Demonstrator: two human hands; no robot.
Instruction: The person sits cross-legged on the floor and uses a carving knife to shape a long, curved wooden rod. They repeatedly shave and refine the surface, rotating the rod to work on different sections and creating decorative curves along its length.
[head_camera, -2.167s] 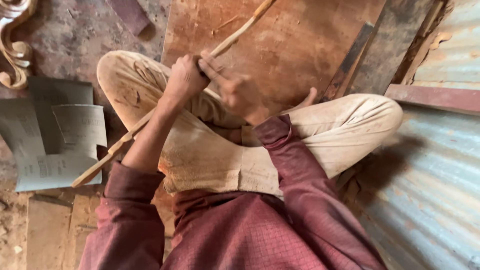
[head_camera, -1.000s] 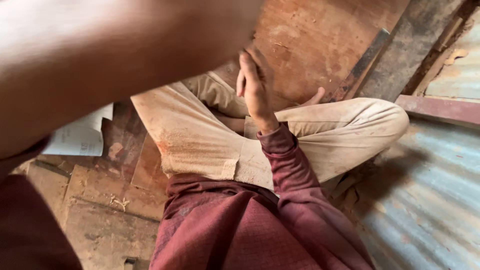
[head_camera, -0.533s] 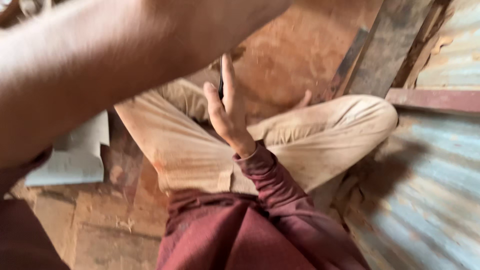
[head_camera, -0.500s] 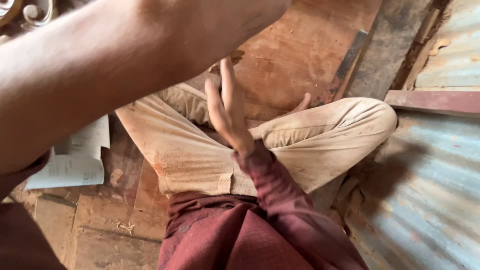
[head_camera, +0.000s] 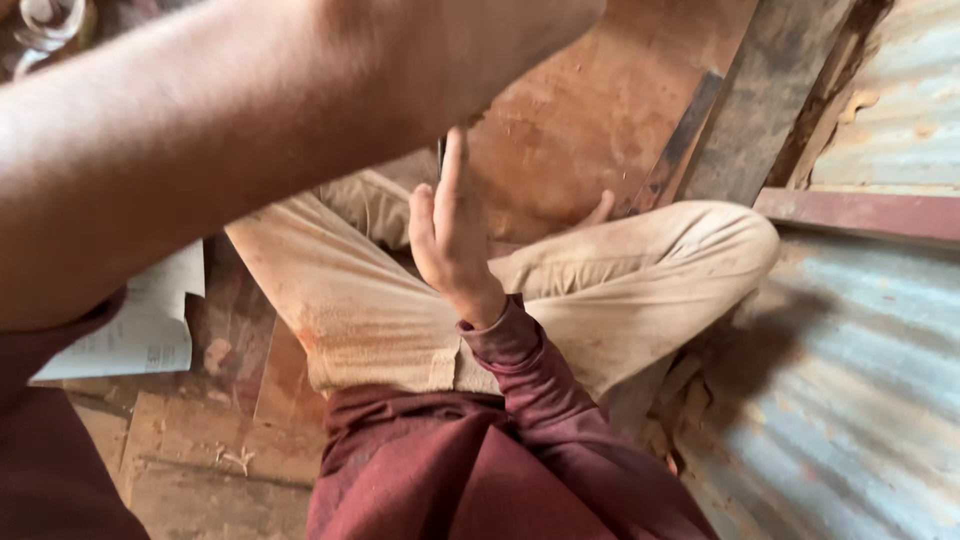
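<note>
Two hands: we are seeing the right hand (head_camera: 452, 235) hovering flat and empty over the lap; the left hand is lying out of frame beyond a raised forearm (head_camera: 230, 150), grip unreadable. No workpiece showing; progress undeterminable.

Maroon shirt (head_camera: 480, 480), tan trousers (head_camera: 370, 310) — grey-blue corrugated sheet (head_camera: 850, 370).

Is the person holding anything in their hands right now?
The right hand is open with fingers straight up and holds nothing. The left hand is out of view past its forearm, so whether it holds anything cannot be told.
</note>
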